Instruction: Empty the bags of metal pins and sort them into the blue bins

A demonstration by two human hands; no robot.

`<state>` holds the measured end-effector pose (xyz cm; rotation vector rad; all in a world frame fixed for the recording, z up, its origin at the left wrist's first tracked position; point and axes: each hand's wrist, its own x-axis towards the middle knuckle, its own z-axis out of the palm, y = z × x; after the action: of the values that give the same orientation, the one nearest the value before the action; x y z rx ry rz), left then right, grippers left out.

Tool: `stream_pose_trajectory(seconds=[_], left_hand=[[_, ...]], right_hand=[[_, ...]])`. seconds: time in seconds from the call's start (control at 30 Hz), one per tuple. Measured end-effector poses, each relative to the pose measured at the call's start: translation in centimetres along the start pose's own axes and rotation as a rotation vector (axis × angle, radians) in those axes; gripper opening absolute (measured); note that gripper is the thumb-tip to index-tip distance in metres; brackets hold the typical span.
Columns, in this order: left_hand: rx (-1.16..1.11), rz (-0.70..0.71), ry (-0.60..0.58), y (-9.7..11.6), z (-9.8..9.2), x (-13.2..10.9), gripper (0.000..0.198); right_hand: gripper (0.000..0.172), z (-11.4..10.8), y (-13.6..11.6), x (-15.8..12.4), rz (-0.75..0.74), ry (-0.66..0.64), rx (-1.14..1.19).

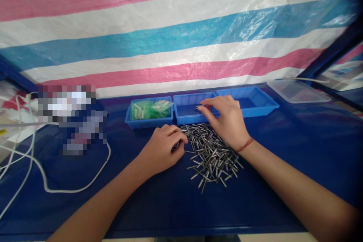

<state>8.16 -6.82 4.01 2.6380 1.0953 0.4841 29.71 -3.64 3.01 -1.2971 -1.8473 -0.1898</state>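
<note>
A pile of several small metal pins lies on the blue table. My left hand rests at the pile's left edge, fingers curled round a few pins. My right hand reaches over the pile to the middle blue tray, fingertips pinched on pins at its rim. A red string circles the right wrist.
A left blue tray holds green plastic pieces. A third blue tray sits to the right, with a clear lid beyond it. White cables loop at the left. A striped tarp backs the table.
</note>
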Motion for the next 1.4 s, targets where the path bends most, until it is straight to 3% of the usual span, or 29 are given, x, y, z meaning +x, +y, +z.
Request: stream_pose_trajectory(seconds=[0.13,0.27,0.4,0.57,0.67,0.83,0.97,1.4], left_hand=[[0.079,0.059,-0.099,0.3,-0.2,-0.2,0.014],[0.134,0.085,-0.11,0.6,0.3,-0.3,0.016],[0.211,0.056,-0.031,0.7,0.6,-0.2,0.016],[0.179,-0.003,0.064,0.8,0.1,-0.1,0.018],[0.086,-0.008,0.121,0.8,-0.2,-0.2,0.017],[-0.051,-0.086,0.236,0.9,0.0,-0.2,0.016],[-0.051,-0.156,0.25,1.0,0.0,-0.2,0.011],[-0.064,-0.105,0.255,0.8,0.0,-0.2,0.014]], right_hand=[[0.025,-0.1,0.0,0.0,0.009,-0.062,-0.069],[0.018,-1.2,-1.0,-0.6,0.025,-0.076,0.011],[0.014,-1.9,-1.7,-1.3,0.002,-0.146,0.141],[0.014,-1.9,-2.8,-1.9,-0.141,-0.428,0.257],[0.014,-1.6,-3.2,-2.2,-0.186,-0.516,0.28],[0.013,-1.2,-3.3,-2.5,-0.143,-0.461,0.366],[0.012,-1.2,-3.4,-2.6,-0.121,-0.422,0.401],[0.009,-1.2,-3.5,-2.7,0.023,-0.355,0.465]])
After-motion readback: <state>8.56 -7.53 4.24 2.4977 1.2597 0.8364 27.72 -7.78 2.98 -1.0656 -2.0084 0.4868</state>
